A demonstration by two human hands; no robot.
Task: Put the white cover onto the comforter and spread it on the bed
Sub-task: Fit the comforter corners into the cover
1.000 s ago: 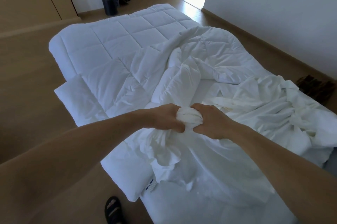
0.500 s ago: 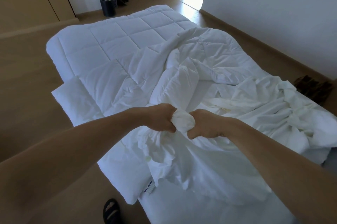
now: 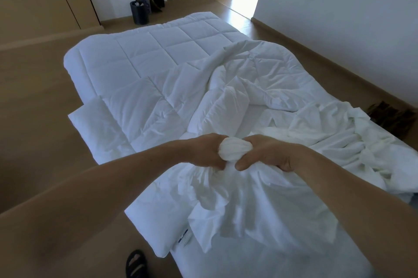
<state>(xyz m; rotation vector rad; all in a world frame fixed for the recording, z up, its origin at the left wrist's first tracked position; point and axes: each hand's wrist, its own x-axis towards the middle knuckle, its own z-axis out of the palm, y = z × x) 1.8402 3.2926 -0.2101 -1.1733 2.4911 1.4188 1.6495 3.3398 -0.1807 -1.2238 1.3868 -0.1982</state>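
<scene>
A quilted white comforter [image 3: 144, 69] lies over the far and left part of the bed, rumpled toward the middle. The thin white cover [image 3: 260, 205] is crumpled across the near and right side. A bunched corner [image 3: 235, 148] of white fabric stands up between my hands. My left hand [image 3: 204, 152] grips it from the left, and my right hand [image 3: 264, 153] grips it from the right, thumbs curled under the bunch. Whether comforter fabric is inside the bunch is hidden.
A white pillow [image 3: 95, 124] pokes out at the bed's left edge, another [image 3: 158, 230] near my foot. A black sandal [image 3: 135, 264] is on the wooden floor. A dark bin [image 3: 139, 12] stands by the curtain. A dark object [image 3: 393, 117] lies on the floor at right.
Both hands have lifted the bunched corner slightly and squeezed it tighter into a rounded knob. The view has tilted up, showing more of the room.
</scene>
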